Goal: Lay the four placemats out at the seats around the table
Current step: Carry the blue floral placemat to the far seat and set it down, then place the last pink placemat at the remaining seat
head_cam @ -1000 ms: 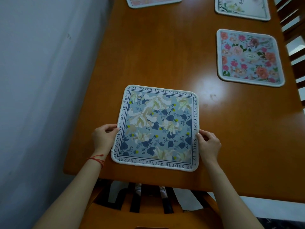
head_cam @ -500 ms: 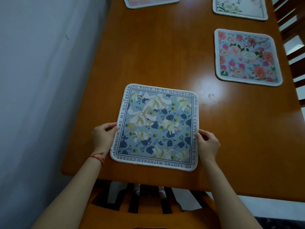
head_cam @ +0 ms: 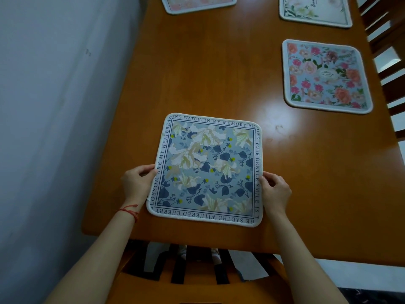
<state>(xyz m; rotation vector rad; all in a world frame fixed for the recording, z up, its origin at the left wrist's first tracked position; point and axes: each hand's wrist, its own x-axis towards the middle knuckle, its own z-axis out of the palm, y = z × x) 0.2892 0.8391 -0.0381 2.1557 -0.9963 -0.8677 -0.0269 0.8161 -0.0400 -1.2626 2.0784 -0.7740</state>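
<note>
A blue placemat (head_cam: 208, 167) with white lilies and a lettered border lies flat on the wooden table (head_cam: 219, 73), near its front edge. My left hand (head_cam: 137, 183) grips its left edge and my right hand (head_cam: 275, 191) grips its right edge, thumbs on top. A pink-rose placemat (head_cam: 324, 75) lies at the right side. A white floral placemat (head_cam: 315, 9) sits at the far right, cut off by the frame. A pale pink placemat (head_cam: 197, 3) sits at the far left, mostly out of view.
A grey wall (head_cam: 54, 106) runs close along the table's left side. A slatted wooden chair (head_cam: 197, 273) stands tucked under the front edge below my arms. More wooden chair backs (head_cam: 388, 51) line the right side.
The blue placemat and both hands stay almost where they were; the mat has shifted only slightly on the table.
</note>
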